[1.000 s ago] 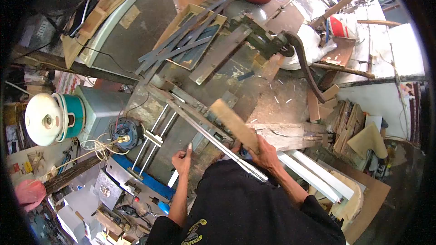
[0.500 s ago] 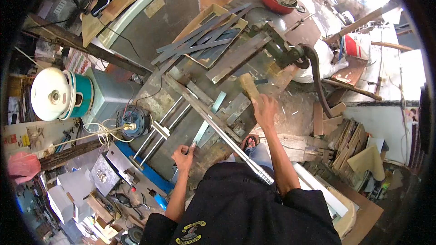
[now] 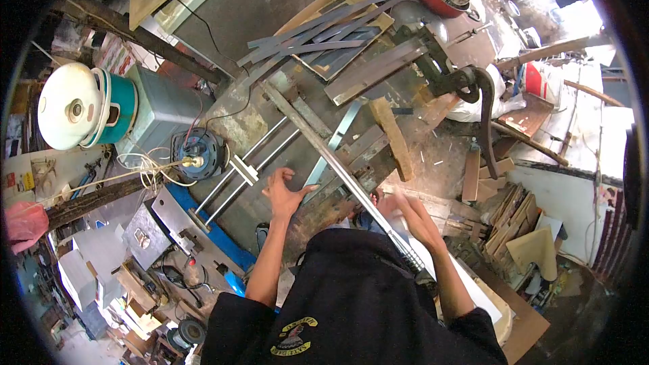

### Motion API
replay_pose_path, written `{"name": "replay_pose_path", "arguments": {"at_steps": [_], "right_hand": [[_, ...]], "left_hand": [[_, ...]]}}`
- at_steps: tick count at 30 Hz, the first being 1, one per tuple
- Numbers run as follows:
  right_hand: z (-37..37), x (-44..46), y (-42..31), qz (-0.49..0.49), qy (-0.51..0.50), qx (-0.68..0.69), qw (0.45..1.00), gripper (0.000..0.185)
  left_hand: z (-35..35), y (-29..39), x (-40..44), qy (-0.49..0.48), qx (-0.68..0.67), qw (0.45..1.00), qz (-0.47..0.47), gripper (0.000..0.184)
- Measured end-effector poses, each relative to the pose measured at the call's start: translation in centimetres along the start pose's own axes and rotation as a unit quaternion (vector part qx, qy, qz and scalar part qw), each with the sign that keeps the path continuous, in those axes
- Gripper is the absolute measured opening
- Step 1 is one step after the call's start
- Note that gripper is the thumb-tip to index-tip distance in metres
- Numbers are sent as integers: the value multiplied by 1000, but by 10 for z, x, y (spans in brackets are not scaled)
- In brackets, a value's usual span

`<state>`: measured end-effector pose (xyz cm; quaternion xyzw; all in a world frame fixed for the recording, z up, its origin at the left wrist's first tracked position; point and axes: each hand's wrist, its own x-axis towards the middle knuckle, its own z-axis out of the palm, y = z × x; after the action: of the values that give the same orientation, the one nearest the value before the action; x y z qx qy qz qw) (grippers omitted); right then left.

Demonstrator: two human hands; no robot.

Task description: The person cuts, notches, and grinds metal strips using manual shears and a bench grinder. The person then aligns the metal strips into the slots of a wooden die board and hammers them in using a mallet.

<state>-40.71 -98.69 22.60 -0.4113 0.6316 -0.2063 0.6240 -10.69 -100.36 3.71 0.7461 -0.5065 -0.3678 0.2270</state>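
My left hand (image 3: 285,192) is open, thumb and fingers spread apart. Its thumb tip is close to the lower end of a pale flat metal strip (image 3: 346,124); I cannot tell whether they touch. The strip passes under a long metal lever arm (image 3: 318,142), which runs toward my body and ends in a ribbed handle (image 3: 407,251). Beside that handle, my right hand (image 3: 416,220) has its fingers stretched out, slightly blurred, with nothing seen in it. A wooden block (image 3: 391,136) lies on the bench beyond the right hand, apart from it.
Several dark metal strips (image 3: 318,30) lie across a wooden tray at the back. A vise-like clamp (image 3: 439,71) with a curved handle stands at back right. Two parallel rods (image 3: 260,162) lie left, beside a cable reel (image 3: 196,155). Wood offcuts (image 3: 503,223) are stacked right.
My right hand has let go of the wooden block and come back toward my body, near the lever handle. My left hand has moved forward and its fingers have opened. The view has shifted slightly.
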Motion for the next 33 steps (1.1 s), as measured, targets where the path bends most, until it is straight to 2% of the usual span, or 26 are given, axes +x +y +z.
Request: {"name": "replay_pose_path", "arguments": {"at_steps": [2,3,5,6,8,9,10,12,13,15,16,18,19,21,22,23,25,26,27,29,31,33], "right_hand": [[-1,-32,-11,112,-117,144,976,70],[-1,-44,-36,167,-173,141,960,70],[13,-65,-83,187,-127,44,973,69],[17,-72,-101,190,-126,46,972,69],[21,-78,-130,172,-82,-57,980,64],[24,-82,-140,174,-82,-57,980,64],[27,-86,-149,120,-57,-117,984,61],[37,-86,-157,32,-10,-199,979,50],[40,-84,-162,35,-12,-199,979,50],[43,-80,-173,88,-16,-259,962,47],[45,-78,-179,92,-15,-257,962,47],[48,-77,-189,113,6,-257,960,45],[49,-77,-192,122,16,-250,961,45],[47,-75,-196,123,-2,-242,962,43],[46,-77,-190,103,1,-260,960,42],[46,-77,-188,112,14,-254,961,42],[46,-75,-187,107,20,-218,970,41],[44,-75,-191,128,21,-215,968,40],[43,-74,-191,133,32,-210,968,40],[38,-71,-192,172,12,-170,970,40],[35,-65,-194,194,14,-178,965,38],[34,-64,-192,204,18,-167,965,36]], "left_hand": [[13,-6,13,-26,-4,1000,7,76],[20,-7,19,-52,-8,998,18,84],[28,16,22,-46,25,998,30,85],[27,23,21,-39,60,996,47,86],[18,21,18,-59,44,996,48,82],[13,18,17,-74,27,996,48,78],[6,2,19,-75,27,996,48,78],[-14,-29,19,-242,-153,958,-9,75],[-14,-35,15,-244,-153,958,-13,75],[-18,-38,13,-204,-160,965,28,61],[-17,-34,13,-209,-159,964,27,61],[-5,-19,11,-148,-122,981,18,51],[2,-12,14,-162,-119,979,22,51],[19,4,25,-131,-29,991,12,45],[18,20,29,-136,-13,991,6,55],[23,24,32,-150,-13,989,14,55],[29,28,37,-135,94,986,14,65],[37,14,37,-60,82,986,131,63],[43,-1,37,-78,9,991,112,61],[33,-4,39,-166,-54,985,17,56],[48,-25,36,-135,-149,978,51,49],[51,-25,32,-131,-122,981,76,45]]}}
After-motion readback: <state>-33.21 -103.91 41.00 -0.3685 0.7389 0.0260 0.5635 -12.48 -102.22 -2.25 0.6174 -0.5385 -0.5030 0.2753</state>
